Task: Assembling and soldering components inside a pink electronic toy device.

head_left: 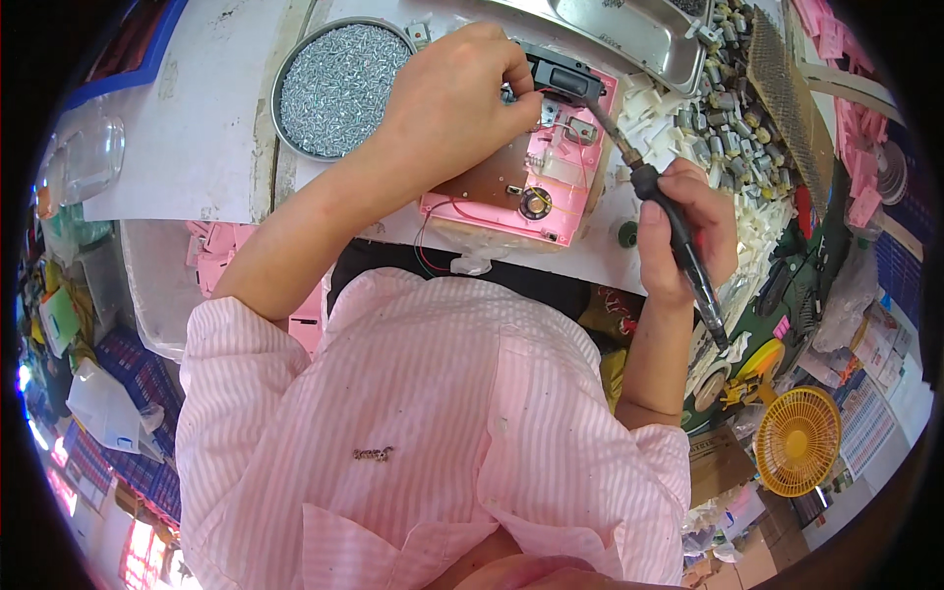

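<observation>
My right hand (693, 231) grips a soldering iron (677, 228) by its black handle. The iron's metal tip reaches up and left to a black plastic part (565, 79) at the far edge of an open pink plastic casing (467, 213). My left hand (457, 93) is over the casing's far left side, thumb and fingers closed beside the black part; what they pinch is hidden. Inside the casing lie a brown board (482, 182), a small metal motor (580, 131), a round dark component (536, 203) and thin red and yellow wires.
A round tin of small screws (339, 93) stands left of the casing. Metal trays (629, 34) sit at the far side. Small motors (733, 118) and white plastic pieces (654, 118) are heaped to the right. A yellow fan (798, 441) is at the lower right.
</observation>
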{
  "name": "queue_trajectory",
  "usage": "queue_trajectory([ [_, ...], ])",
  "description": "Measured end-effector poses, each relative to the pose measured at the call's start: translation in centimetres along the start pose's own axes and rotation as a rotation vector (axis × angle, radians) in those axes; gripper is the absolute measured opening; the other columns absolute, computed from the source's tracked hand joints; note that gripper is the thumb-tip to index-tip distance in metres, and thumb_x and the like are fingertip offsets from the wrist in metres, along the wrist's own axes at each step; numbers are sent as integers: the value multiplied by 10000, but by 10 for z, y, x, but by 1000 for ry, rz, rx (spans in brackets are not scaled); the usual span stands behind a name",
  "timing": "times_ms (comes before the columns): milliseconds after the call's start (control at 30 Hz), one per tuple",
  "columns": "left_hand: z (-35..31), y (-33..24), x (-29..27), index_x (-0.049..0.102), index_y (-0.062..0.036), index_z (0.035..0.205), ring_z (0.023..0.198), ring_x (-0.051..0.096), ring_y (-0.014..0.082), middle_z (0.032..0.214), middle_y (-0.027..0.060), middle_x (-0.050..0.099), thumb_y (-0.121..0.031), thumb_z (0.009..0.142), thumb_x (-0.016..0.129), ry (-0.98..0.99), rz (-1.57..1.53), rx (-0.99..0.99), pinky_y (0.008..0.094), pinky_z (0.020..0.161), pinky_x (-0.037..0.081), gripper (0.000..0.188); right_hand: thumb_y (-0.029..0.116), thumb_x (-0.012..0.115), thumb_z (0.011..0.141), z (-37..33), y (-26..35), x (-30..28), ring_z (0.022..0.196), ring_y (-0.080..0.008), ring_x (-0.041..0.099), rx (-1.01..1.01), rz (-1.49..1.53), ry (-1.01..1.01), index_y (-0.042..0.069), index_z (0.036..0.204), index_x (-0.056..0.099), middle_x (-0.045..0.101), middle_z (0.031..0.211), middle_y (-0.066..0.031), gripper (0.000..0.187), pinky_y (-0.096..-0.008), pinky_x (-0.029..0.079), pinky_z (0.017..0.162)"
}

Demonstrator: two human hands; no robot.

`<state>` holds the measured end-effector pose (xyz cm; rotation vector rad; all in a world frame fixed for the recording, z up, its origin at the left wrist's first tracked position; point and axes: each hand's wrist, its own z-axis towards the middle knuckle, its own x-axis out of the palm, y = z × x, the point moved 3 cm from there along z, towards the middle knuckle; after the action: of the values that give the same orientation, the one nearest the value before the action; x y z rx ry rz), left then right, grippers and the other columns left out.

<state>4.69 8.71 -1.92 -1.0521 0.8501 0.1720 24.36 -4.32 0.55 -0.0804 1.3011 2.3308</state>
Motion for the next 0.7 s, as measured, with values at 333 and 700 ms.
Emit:
queue_trajectory([
  [333, -1, 0, 1, 686, -54, 711, 806, 653, 326, 831, 115, 633, -191, 741, 739, -56, 16, 29, 442, 703, 528, 150, 31, 761, 744, 3, -7, 9, 597, -214, 554, -80, -94, 116, 5, 936, 669, 635, 715, -85, 215, -328, 471, 606],
  [700, -2, 0, 1, 692, -50, 716, 795, 654, 325, 830, 115, 634, -199, 736, 742, -69, 11, 35, 440, 694, 531, 158, 6, 774, 694, 11, -6, 10, 605, -222, 553, -162, -164, 202, 21, 953, 681, 632, 724, -75, 276, -328, 462, 603],
])
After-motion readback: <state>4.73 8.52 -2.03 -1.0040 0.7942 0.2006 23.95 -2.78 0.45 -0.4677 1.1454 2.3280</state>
